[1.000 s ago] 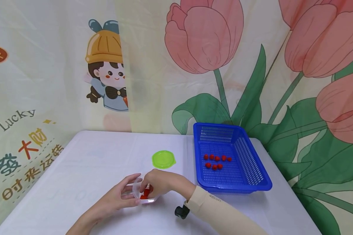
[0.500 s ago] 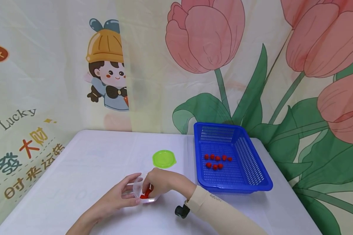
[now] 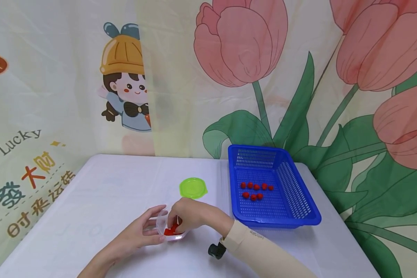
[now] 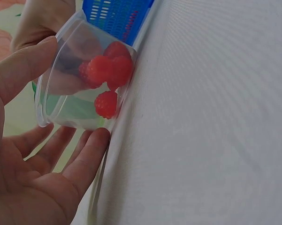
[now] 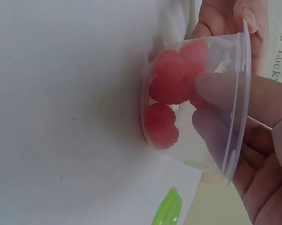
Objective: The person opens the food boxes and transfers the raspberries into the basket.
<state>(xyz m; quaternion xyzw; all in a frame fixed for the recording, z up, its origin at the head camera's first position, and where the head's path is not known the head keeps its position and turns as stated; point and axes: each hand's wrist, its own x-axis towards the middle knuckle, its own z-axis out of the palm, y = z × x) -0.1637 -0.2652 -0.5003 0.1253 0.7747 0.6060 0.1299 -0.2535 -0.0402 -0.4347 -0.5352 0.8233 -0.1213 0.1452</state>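
Observation:
A clear plastic tub (image 5: pixel 192 154) stands on the table with several red raspberries (image 4: pixel 105 105) inside. My left hand (image 3: pixel 141 231) holds it from the left side, thumb and fingers around the wall, as the left wrist view shows. My right hand (image 3: pixel 187 214) reaches down into the tub from above. In the right wrist view its thumb and fingertips close on a raspberry (image 5: pixel 199 99) among the others; the tub wall blurs this contact. More raspberries (image 3: pixel 256 187) lie in two rows in the blue basket (image 3: pixel 307 212) to the right.
A bright green lid (image 3: pixel 193 188) lies flat on the white table (image 3: pixel 125 185), just behind the tub. The basket's raised mesh walls stand at the table's right side. A printed curtain (image 3: pixel 173 77) hangs behind the table.
The right fingers have shifted slightly inside the tub, and the raspberries there have moved a little. The left hand, lid and basket stay in place.

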